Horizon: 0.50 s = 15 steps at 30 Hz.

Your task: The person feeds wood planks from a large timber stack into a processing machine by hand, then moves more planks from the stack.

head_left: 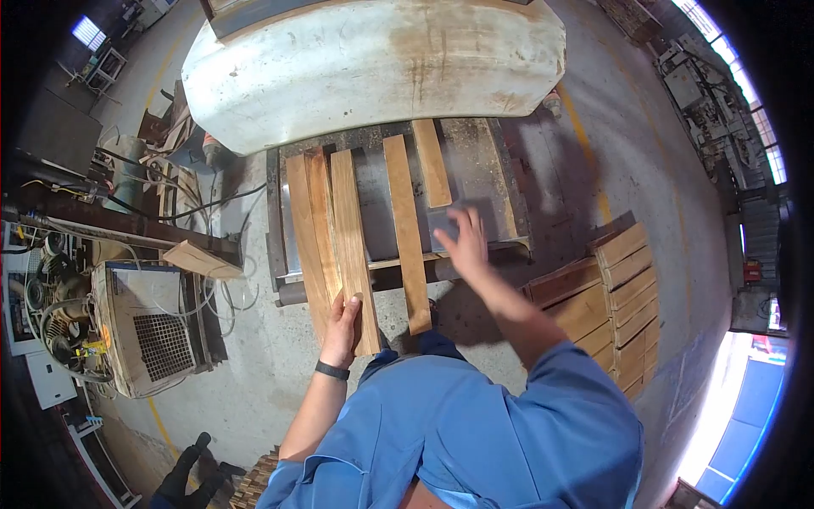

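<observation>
My left hand (341, 329) grips the near end of a light wooden board (349, 220), its thumb on top. Left of that board lie a reddish narrow board (322, 212) and a brown board (303, 220), close together on the machine's metal bed (375, 199). To the right, a long board (405, 229) reaches past the bed's near edge, and a shorter one (432, 165) comes out from under the white cover. My right hand (465, 242) hovers near the short board's end, fingers spread, holding nothing.
A large stained white machine cover (373, 68) spans the far side. Stacked boards (627, 297) stand at the right. A boxy unit with a grille (153, 331) and hoses are at the left. Another person's dark-clad legs (182, 479) show at the lower left.
</observation>
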Available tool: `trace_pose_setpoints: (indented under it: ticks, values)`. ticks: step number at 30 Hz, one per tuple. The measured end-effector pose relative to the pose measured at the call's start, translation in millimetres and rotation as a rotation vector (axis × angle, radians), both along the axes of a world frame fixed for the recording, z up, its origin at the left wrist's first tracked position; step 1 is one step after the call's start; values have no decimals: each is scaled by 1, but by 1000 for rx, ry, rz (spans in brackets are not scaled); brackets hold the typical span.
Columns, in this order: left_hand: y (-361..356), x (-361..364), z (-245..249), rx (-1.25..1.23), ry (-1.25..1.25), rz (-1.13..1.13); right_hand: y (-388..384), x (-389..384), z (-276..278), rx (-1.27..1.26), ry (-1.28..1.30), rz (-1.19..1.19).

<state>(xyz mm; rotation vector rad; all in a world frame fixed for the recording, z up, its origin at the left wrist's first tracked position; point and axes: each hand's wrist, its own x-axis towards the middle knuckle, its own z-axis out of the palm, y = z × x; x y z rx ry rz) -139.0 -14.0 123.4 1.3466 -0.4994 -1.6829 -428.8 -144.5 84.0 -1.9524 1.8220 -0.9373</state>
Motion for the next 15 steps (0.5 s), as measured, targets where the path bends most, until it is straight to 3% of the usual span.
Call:
trace_pose_setpoints:
  ticks: [1,2,3,5,8,9,12,13,14,15]
  values:
    - [0,0,-1,-5,19,9,31,7,-19,70,-105,-50]
    - [-1,-1,0,-9,14,0,64,17,-43,215,-384,-125]
    - [-2,-2,3,-13,10,-13,90,31,-46,536,-584,-262]
    - [-2,-4,3,-25,5,-34,131,45,-124,606,-714,-152]
    - [-1,-7,0,-59,-7,-51,137,67,-79,837,-1031,-156]
    - [-1,-7,0,-77,-12,-54,133,76,-75,736,-1041,-131]
    - [-2,-5,-2,-97,-25,-72,134,65,-37,990,-1403,-146]
    - [0,-4,-2,-96,-28,-78,136,58,-23,1011,-1462,-88]
    - [1,-2,-2,-87,-23,-88,138,41,-43,1076,-2083,542]
    - [3,-1,-1,-80,-18,-97,142,41,-29,1020,-2188,574]
